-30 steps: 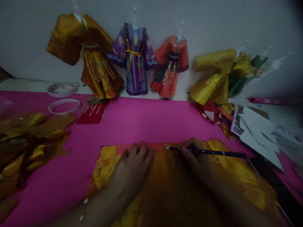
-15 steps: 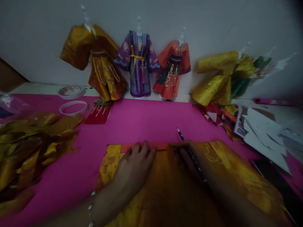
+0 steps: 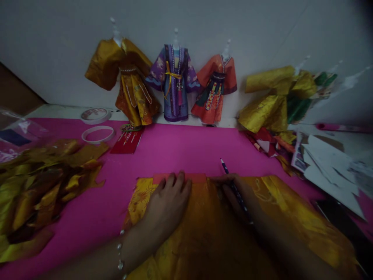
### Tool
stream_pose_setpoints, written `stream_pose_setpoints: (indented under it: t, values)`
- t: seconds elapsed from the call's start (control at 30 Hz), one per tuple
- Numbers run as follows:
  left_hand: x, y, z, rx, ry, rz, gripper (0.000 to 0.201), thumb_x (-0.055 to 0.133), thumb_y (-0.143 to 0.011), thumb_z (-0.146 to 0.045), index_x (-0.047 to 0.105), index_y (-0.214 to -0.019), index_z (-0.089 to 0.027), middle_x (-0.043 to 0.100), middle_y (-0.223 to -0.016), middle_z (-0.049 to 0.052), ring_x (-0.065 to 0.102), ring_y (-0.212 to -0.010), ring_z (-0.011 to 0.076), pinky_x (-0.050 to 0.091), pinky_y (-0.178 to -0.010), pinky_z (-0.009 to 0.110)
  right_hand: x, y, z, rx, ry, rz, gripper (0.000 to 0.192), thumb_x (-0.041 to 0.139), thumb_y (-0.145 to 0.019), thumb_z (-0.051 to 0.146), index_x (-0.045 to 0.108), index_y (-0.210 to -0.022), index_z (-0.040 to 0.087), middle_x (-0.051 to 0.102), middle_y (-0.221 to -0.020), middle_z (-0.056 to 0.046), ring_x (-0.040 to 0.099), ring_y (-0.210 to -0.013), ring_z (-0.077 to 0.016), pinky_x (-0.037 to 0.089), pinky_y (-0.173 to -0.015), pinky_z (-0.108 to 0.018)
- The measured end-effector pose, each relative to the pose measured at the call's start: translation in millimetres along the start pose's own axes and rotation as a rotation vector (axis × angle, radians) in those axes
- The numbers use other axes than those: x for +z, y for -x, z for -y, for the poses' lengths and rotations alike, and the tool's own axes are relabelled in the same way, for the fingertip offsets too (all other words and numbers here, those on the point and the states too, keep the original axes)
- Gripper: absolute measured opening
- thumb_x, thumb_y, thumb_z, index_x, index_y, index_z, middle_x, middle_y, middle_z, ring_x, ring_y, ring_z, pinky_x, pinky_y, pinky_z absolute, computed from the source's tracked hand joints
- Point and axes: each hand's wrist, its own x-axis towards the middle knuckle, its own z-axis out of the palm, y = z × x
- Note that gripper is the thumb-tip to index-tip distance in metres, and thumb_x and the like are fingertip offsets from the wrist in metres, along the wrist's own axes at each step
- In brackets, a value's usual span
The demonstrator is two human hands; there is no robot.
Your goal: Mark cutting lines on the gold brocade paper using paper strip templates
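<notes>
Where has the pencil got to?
In the head view, the pencil lies in the right hand, low and right of centre, tip pointing over the pink mat.

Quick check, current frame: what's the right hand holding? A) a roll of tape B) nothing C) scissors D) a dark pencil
D: the right hand grips a dark pencil, its tip pointing up and away over the pink mat, while the left hand lies flat on the gold fabric.
</notes>
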Motion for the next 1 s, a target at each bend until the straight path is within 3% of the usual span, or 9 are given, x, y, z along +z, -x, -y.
stream_pose_setpoints:
  t: [0.2, 0.43, 0.73, 1.0]
  values:
    - [1.9, 1, 0, 0.009, 0.002, -0.013, 0.048, 0.047, -0.088, -0.005, 0.057, -0.135, -0.014, 0.055, -0.146, 0.018, 0.06, -0.121, 0.0362, 0.06, -0.085, 0.048, -2, 0, 2, 0.053, 0.025, 0.022, 0.018, 0.05, -0.097, 0.039, 0.059, -0.105, 0.026, 0.058, -0.07, 0.001, 0.052, -0.052, -0.0136, 0.042, -0.045, -0.025]
    - [-2.0, 2, -2, 0.018, 0.009, 0.007, 0.045, 0.048, -0.09, -0.007, 0.057, -0.133, -0.014, 0.055, -0.146, 0.017, 0.059, -0.123, 0.0331, 0.057, -0.091, 0.046, -2, 2, -9, -0.041, 0.098, -0.022, 0.022, 0.048, -0.098, 0.044, 0.063, -0.106, 0.029, 0.063, -0.071, -0.001, 0.058, -0.055, -0.017, 0.045, -0.046, -0.027]
    - [-1.4, 7, -8, 0.035, 0.041, 0.026, 0.044, 0.047, -0.093, -0.015, 0.055, -0.136, -0.013, 0.054, -0.147, 0.019, 0.059, -0.123, 0.0337, 0.056, -0.093, 0.048, -5, 1, -8, -0.032, 0.146, 0.041, 0.022, 0.047, -0.1, 0.039, 0.061, -0.112, 0.027, 0.064, -0.075, -0.002, 0.057, -0.054, -0.0146, 0.042, -0.045, -0.026]
    - [-1.8, 12, -14, 0.049, 0.058, 0.035, 0.043, 0.047, -0.093, -0.014, 0.057, -0.134, -0.011, 0.058, -0.143, 0.019, 0.061, -0.12, 0.035, 0.057, -0.092, 0.049, -6, 1, -20, -0.014, 0.088, -0.025, 0.023, 0.053, -0.094, 0.044, 0.065, -0.108, 0.03, 0.067, -0.079, -0.003, 0.065, -0.064, -0.0207, 0.05, -0.052, -0.031]
